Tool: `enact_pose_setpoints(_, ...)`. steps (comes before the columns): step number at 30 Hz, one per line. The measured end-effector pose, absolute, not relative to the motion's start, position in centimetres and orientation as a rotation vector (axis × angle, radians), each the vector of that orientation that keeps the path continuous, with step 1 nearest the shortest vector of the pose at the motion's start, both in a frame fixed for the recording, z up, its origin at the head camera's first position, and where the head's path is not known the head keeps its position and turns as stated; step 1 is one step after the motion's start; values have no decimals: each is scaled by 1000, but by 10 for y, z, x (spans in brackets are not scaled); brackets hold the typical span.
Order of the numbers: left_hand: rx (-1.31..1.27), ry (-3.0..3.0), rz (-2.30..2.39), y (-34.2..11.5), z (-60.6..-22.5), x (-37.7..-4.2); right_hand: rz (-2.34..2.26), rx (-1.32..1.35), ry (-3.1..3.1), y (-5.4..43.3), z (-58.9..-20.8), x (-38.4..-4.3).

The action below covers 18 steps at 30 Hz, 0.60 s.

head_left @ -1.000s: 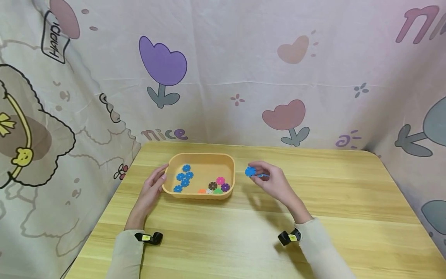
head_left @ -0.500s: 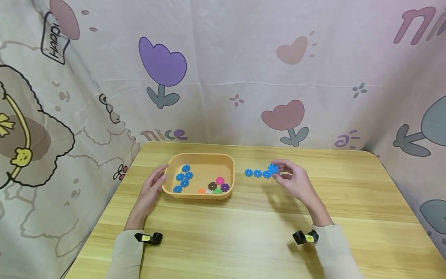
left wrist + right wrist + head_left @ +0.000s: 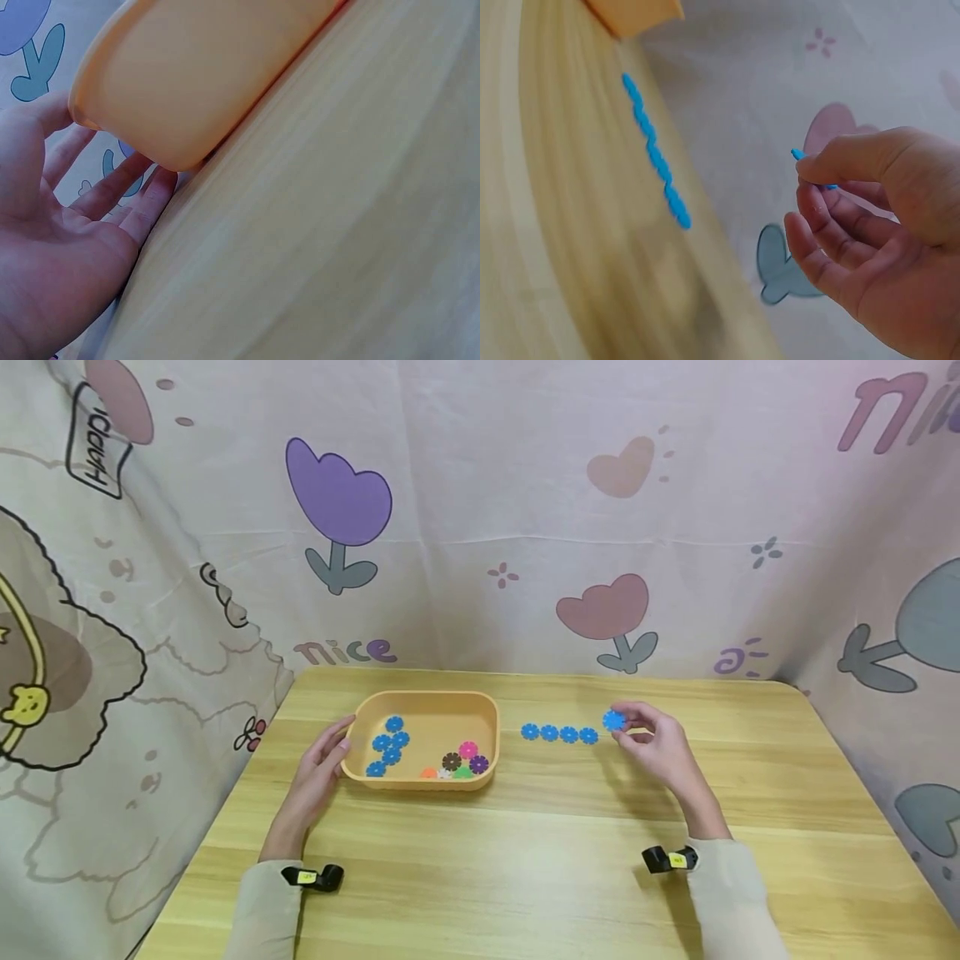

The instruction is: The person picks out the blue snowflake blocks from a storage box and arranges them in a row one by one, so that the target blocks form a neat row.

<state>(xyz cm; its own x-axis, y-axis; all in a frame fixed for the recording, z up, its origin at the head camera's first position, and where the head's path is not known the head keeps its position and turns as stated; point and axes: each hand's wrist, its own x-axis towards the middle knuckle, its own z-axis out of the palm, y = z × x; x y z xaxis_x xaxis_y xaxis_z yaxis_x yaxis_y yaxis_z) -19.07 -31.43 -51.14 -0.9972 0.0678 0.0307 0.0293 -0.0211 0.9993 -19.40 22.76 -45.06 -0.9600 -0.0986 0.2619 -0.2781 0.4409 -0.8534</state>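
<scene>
In the head view my right hand (image 3: 654, 745) pinches a blue notched plastic disc (image 3: 613, 720) between thumb and fingertips, raised off the table. Just left of it, several matching blue discs (image 3: 559, 734) lie in a straight row; the right wrist view shows this blue row (image 3: 654, 154) end to end. My left hand (image 3: 318, 770) rests against the left end of a yellow-orange plastic basin (image 3: 422, 783), thumb and fingertips at its rim and outer wall. Inside the basin, several blue discs (image 3: 392, 745) sit at the left.
Pink (image 3: 468, 750), brown (image 3: 452, 762), purple (image 3: 478, 765), green, white and orange discs cluster at the basin's front right. The wooden table (image 3: 480, 868) ends at a patterned cloth backdrop (image 3: 450, 527). Each wrist wears a black camera, such as the right one (image 3: 669, 860).
My right hand has moved right with the blue disc, from beside the basin past the row's right end, so the row now shows fully. My left hand keeps its place at the basin.
</scene>
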Motion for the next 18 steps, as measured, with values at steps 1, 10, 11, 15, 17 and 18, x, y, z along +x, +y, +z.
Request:
enact_pose_setpoints(1, 103, 2184, 2219, -315, -511, -190, 1531, 323, -2534, 229, -454, -196)
enact_pose_setpoints(10, 136, 2178, 2231, -315, -510, -191, 1460, 243, -2667, 247, -482, -208)
enact_pose_setpoints(11, 135, 2179, 2231, -315, -510, -191, 1462, 243, -2676, 247, -484, -209)
enact_pose_setpoints(15, 118, 2189, 2217, -315, -509, -190, 1421, 238, -2722, 247, -493, -212)
enact_pose_setpoints(17, 106, 2195, 2210, -315, -508, -190, 1399, 238, -2740, 246, -495, -213)
enact_pose_setpoints(18, 101, 2194, 2209, -314, -507, -190, 1387, 236, -2750, 246, -496, -213)
